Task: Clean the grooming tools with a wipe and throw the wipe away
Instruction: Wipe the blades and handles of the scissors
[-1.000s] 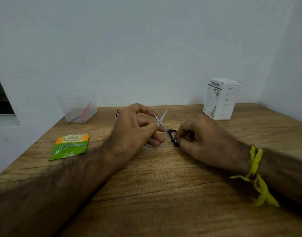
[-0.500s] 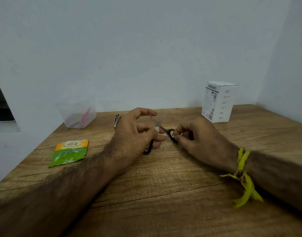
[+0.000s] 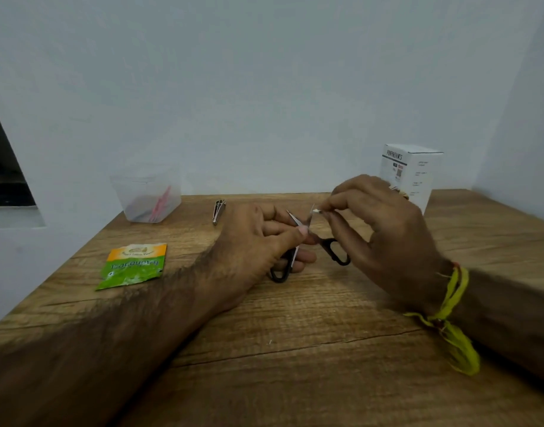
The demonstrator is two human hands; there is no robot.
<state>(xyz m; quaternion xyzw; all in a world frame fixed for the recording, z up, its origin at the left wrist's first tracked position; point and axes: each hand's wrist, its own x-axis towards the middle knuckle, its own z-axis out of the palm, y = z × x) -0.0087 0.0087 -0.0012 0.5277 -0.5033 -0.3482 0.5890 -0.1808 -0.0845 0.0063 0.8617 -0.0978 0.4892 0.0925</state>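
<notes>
Here, scissors (image 3: 307,238): mid-table, blades splayed open, black loops toward us.
Left hand (image 3: 258,241): our fingers closed around the scissors at the pivot.
Right hand (image 3: 378,229): fingertips pinched together on a small white wipe (image 3: 317,211) at one blade tip.
Nail clipper (image 3: 218,211): far, left of our hands.
Sachet (image 3: 132,266): near the table's (image 3: 295,365) left edge.
Open room: bare wood nearest us.
</notes>
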